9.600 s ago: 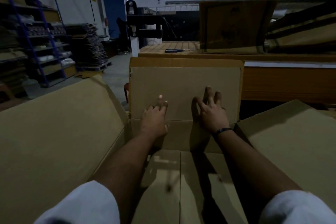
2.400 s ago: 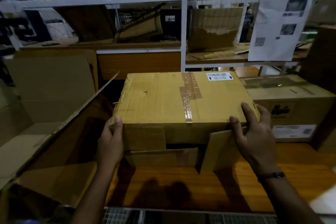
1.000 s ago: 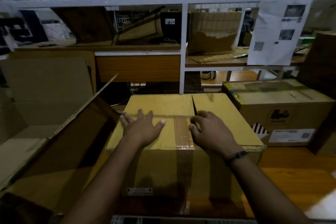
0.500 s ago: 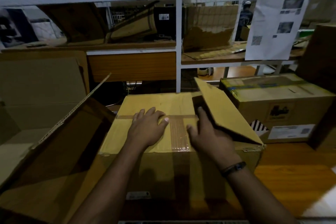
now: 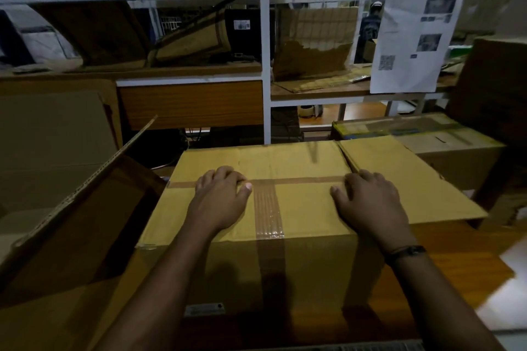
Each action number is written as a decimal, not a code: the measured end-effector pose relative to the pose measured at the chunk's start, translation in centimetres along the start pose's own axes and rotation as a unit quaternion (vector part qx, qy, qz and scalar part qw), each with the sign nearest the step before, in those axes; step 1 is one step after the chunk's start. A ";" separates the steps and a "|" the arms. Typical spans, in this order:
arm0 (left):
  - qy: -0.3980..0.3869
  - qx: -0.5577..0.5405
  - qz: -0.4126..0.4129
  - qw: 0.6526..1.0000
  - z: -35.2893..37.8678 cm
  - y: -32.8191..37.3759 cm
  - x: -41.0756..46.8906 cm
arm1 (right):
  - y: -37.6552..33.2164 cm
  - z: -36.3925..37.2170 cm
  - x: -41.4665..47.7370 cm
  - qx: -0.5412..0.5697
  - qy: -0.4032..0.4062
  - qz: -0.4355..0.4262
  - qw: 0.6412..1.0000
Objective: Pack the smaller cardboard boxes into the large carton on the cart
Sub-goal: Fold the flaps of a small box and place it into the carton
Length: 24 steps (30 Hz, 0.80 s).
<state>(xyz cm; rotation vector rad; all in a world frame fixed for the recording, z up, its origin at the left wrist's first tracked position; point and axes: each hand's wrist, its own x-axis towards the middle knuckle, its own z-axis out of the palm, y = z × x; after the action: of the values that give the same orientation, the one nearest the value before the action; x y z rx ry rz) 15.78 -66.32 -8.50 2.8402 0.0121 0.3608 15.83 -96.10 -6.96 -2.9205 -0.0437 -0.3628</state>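
A taped cardboard box [image 5: 256, 259] stands on the wooden table [image 5: 445, 262] right in front of me. My left hand [image 5: 219, 196] rests on its top beside the tape seam, fingers bent. At the top's right edge lies my right hand [image 5: 368, 202], holding nothing. A loose flap [image 5: 410, 185] of the box sticks out flat to the right, past that hand. The large open carton [image 5: 71, 225] sits to the left, with one raised flap leaning close to the box.
A second sealed box [image 5: 450, 151] sits behind and to the right. A white shelf frame [image 5: 266, 71] holding cardboard sheets rises at the back, with a printed paper sheet [image 5: 413, 43] hanging on it. A person [image 5: 370, 25] stands far behind the frame.
The right flap, lifted by my right hand half a second ago, now lies folded outward to the right. My right hand has come down onto the box top. The left hand stayed put.
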 end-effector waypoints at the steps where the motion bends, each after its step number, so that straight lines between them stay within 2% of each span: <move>1: 0.003 0.001 0.002 1.000 0.1 0.0 0.1 | -0.9 0.1 -0.6 0.001 -0.005 -0.026 1.000; 6: 0.017 -0.002 0.018 1.000 0.1 0.1 1.0 | -3.8 0.7 -2.6 0.014 0.014 -0.110 0.994; 13: 0.064 -0.005 0.026 0.998 -0.1 0.2 4.9 | -4.0 2.5 1.9 0.013 0.061 -0.124 0.990; 20: 0.166 0.027 0.057 0.984 -1.6 1.5 6.1 | -5.1 2.5 4.6 0.030 0.057 -0.142 0.988; 24: 0.247 0.045 0.084 0.964 -2.8 2.1 4.3 | -6.5 -0.3 4.5 0.025 0.101 -0.168 0.980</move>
<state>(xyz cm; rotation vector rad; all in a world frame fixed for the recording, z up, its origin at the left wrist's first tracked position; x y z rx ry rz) 19.25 -67.37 -4.31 2.7646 -0.1157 1.1218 19.77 -89.80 -4.36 -2.8058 -0.5104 -0.6977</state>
